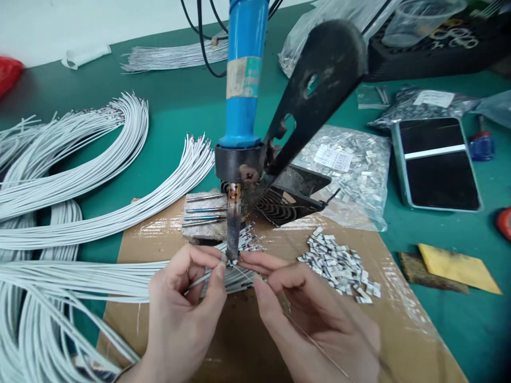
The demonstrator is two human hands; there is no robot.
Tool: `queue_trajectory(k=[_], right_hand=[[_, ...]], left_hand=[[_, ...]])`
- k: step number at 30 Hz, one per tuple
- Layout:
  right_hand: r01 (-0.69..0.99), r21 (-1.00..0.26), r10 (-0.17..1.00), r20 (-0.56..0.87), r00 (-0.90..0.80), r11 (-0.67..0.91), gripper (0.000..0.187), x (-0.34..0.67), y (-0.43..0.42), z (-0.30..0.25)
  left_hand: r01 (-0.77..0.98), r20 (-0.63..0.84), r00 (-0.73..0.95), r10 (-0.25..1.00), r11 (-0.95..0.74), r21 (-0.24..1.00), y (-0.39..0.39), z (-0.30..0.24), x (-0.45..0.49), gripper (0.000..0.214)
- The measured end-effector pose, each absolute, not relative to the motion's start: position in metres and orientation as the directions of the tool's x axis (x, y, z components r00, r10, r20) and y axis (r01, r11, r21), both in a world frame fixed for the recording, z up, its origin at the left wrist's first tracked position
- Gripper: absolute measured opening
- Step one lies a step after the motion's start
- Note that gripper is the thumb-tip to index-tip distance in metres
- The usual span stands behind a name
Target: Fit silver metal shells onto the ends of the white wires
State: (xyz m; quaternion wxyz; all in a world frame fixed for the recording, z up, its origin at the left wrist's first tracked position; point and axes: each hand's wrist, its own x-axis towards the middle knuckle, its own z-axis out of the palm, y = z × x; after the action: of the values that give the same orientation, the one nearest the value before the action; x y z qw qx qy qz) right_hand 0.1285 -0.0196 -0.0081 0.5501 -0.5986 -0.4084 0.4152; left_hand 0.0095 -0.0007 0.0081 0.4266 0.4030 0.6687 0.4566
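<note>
A blue-handled soldering iron (245, 114) is clamped upright in a black stand, its dark tip pointing down between my hands. My left hand (181, 303) is closed in a pinch just left of the tip. A white cable (195, 284) runs through its fingers, and a tiny pale piece at the fingertips is mostly hidden. My right hand (315, 314) pinches a thin solder wire (315, 344), whose end reaches the underside of the tip. Just behind both hands lie more white cables (120, 276) with stripped, coloured ends.
A pile of small white-and-metal pieces (339, 260) lies on the cardboard (247, 340) to the right. Beyond are a small fan (279, 205), a bag of similar pieces (339, 165) and a phone (439, 165). Yellow sponge (459, 266) sits right; cable bundles (80, 175) fill the left.
</note>
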Motion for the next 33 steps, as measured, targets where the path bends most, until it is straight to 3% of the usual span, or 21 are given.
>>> queue_trajectory(k=[33], right_hand=[[0.099,-0.995,0.942,0.007,0.336,-0.027,0.023,0.1288,-0.017,-0.0059]], left_hand=[[0.165,-0.203,-0.288,0.936,0.258,0.952,0.0007,0.009,0.0073,0.013]])
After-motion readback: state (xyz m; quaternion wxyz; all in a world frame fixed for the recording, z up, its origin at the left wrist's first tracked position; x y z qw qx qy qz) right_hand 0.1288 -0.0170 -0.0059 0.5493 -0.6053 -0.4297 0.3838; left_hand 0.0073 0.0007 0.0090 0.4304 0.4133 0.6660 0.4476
